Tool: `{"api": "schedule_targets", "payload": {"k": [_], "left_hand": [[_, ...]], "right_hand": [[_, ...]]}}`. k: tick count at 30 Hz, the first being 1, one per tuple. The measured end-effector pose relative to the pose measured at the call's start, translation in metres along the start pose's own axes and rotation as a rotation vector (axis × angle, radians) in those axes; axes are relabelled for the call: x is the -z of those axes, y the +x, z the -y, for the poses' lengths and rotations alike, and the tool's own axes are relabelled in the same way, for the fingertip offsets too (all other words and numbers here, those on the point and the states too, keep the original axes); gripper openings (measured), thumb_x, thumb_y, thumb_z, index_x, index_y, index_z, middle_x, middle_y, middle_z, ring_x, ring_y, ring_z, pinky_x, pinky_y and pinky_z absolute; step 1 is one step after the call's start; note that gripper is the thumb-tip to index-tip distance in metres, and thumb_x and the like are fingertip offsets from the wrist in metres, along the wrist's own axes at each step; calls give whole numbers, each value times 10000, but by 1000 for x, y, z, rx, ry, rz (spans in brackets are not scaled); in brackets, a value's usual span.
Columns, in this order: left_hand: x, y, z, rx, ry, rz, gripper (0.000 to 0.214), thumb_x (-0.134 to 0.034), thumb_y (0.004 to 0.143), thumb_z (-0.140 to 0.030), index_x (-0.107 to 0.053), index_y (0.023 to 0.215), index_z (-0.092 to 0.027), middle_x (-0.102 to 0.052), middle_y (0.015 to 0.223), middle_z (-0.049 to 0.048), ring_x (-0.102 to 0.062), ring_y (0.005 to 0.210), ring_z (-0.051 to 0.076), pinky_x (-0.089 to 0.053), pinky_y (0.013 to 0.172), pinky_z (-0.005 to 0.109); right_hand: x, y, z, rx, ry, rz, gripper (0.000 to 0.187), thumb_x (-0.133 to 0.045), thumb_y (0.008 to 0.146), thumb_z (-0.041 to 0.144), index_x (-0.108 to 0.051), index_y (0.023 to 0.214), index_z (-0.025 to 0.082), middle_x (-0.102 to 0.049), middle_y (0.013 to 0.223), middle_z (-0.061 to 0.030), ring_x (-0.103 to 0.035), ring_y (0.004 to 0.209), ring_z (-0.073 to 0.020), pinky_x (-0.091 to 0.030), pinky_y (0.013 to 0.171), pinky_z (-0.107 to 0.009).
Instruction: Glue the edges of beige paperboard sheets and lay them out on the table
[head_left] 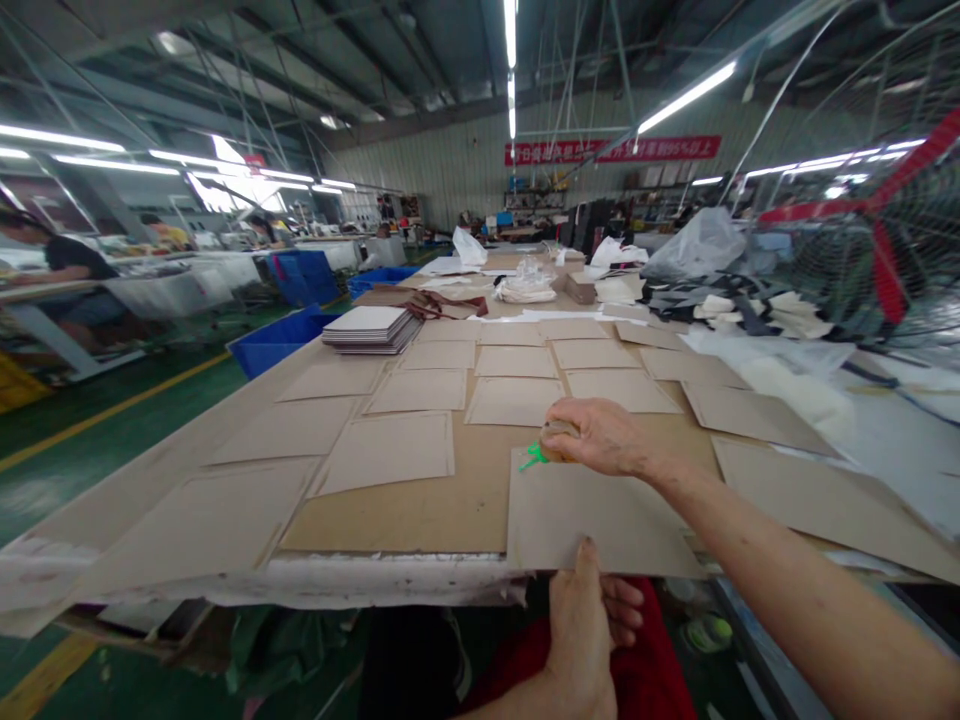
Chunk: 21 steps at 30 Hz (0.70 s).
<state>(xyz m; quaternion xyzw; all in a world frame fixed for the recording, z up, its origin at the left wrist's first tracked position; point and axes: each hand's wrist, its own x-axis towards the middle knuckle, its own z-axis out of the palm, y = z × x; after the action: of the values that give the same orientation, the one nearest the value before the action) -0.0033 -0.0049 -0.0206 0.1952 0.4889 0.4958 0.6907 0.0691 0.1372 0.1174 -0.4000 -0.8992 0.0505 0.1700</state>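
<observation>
Left hand (581, 620): grip pinched on near edge of thin grey-brown rectangular card sheet (600, 520), which overhangs the brown bench (420, 515) front. Sheet: probably light, flexible, crease-prone; best held by edges. Right hand (600, 437): grip closed round small green-tipped tool (536, 457) at sheet's far-left corner.

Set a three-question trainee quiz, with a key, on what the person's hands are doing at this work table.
1. True or false: the right hand holds a green-tipped tool on a card sheet.
2. Which hand grips that sheet's near edge?
3. The stack of boards lies: A, far left; B, near right.
Key: 1 true; 2 the left hand; 3 A.
</observation>
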Motion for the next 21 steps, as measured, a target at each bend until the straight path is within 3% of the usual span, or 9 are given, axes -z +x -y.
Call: {"api": "schedule_targets", "payload": {"k": [4, 12, 16, 21], "left_hand": [[-1, -1, -2, -5, 3, 5, 675, -534, 771, -728, -669, 605, -88, -629, 573, 81, -512, 457, 95, -321, 448, 187], [0, -1, -1, -9, -3, 4, 666, -567, 761, -713, -670, 582, -80, -654, 615, 101, -506, 448, 89, -318, 447, 190], [2, -2, -2, -9, -3, 8, 656, -568, 764, -711, -677, 592, -87, -654, 615, 91, -512, 458, 89, -334, 457, 192], [2, 0, -3, -21, 24, -3, 662, -576, 750, -722, -677, 594, -86, -653, 608, 94, -505, 450, 89, -329, 451, 194]], "right_hand": [[19, -8, -21, -39, -101, 66, 163, -581, 834, 372, -604, 757, 230, -635, 763, -1, -549, 709, -190, -265, 587, -283], [50, -58, -76, -246, -200, 113, 240, -528, 846, 444, -603, 771, 229, -626, 724, -15, -562, 666, -206, -296, 579, -289], [47, -59, -74, -264, -181, 84, 245, -532, 846, 452, -607, 774, 231, -632, 729, -8, -570, 681, -204, -310, 588, -284], [22, -30, -44, -181, -110, 10, 216, -562, 853, 433, -633, 836, 230, -662, 802, -2, -589, 754, -200, -315, 609, -275]]}}
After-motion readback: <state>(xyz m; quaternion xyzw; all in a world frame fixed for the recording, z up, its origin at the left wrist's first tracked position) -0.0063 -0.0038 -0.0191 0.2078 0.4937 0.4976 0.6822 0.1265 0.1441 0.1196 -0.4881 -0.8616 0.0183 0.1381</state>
